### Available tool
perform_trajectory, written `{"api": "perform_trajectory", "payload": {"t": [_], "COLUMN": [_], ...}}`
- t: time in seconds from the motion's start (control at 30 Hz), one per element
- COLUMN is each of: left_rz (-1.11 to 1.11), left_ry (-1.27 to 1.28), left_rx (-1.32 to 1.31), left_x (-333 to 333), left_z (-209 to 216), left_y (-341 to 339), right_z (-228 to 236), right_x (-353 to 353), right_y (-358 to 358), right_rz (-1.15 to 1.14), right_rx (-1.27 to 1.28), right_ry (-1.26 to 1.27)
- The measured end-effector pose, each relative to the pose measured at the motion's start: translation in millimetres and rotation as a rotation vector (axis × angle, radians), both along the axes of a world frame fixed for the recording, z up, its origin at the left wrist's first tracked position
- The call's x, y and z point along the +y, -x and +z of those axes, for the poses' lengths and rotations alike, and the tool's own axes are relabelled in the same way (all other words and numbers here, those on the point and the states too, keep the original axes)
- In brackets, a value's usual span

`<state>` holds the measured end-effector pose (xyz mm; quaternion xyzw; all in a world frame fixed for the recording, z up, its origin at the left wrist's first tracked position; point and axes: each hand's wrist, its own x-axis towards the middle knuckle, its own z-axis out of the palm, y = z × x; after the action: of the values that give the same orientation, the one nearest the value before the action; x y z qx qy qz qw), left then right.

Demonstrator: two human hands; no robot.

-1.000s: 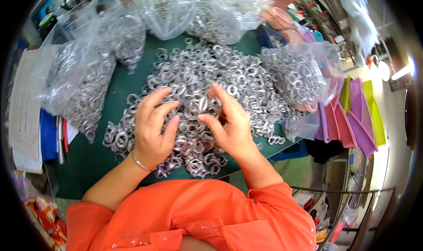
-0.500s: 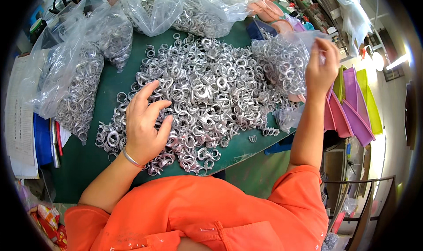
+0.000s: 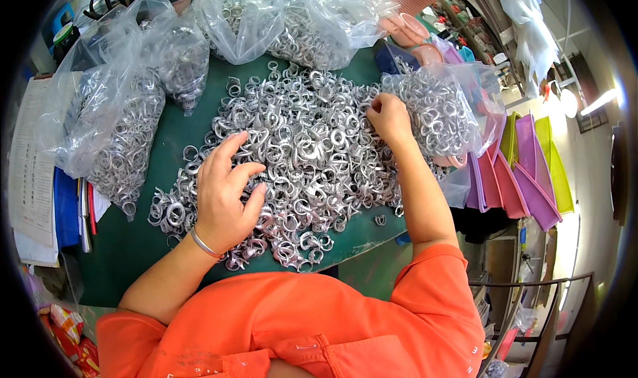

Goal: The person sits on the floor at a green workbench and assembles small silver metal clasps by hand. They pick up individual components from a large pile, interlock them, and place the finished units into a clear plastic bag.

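And here's the picture: a broad heap of shiny silver-grey rings (image 3: 302,155) sits right in the middle of the dark green tabletop (image 3: 116,272), squarely between the 2 hands. The right hand (image 3: 391,117) is out at the heap's far right edge, arm stretched long, fingers curled in and thumb tucked close; whether there's a ring in that pinch, I cannot tell. So most of the heap lies to its left and nearer the body. Just beyond its knuckles, on the right, is a clear plastic bag filled with grey rings (image 3: 455,105), and this hand is easily the nearer of the 2 to it.

Over on the other flank, the left hand (image 3: 227,195) is at the heap's left side, fingers spread and gently bent, nothing visible in its grasp, the bulk of the rings off to its right. No single long axis here, folks: round bands tipped every which way! And 1 small silver-grey ring (image 3: 379,220) lies apart, near the tabletop's front edge.
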<state>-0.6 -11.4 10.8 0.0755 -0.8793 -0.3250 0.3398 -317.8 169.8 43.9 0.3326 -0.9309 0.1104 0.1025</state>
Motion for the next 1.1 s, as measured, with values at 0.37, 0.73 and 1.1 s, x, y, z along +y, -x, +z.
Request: {"api": "perform_trajectory", "payload": {"t": [0.37,0.73,1.1], "left_rz": [-0.006,0.002,0.001], "left_ry": [-0.020,-0.013,-0.013], "left_rx": [0.002,-0.005,-0.003], "left_x": [-0.1,0.5,0.5], "left_z": [-0.2,-0.1,0.9], "left_y": [0.0,0.3,-0.1], "right_z": [2.3,-15.4,26.8], "right_x": [24.5,-9.0,8.5], "right_y": [-33.6,-21.3,-17.3], "right_rz": [0.170,0.020,0.197], "right_rx": [-0.497,-0.120,-0.763], "right_ry": [0.645,0.180,0.722]}}
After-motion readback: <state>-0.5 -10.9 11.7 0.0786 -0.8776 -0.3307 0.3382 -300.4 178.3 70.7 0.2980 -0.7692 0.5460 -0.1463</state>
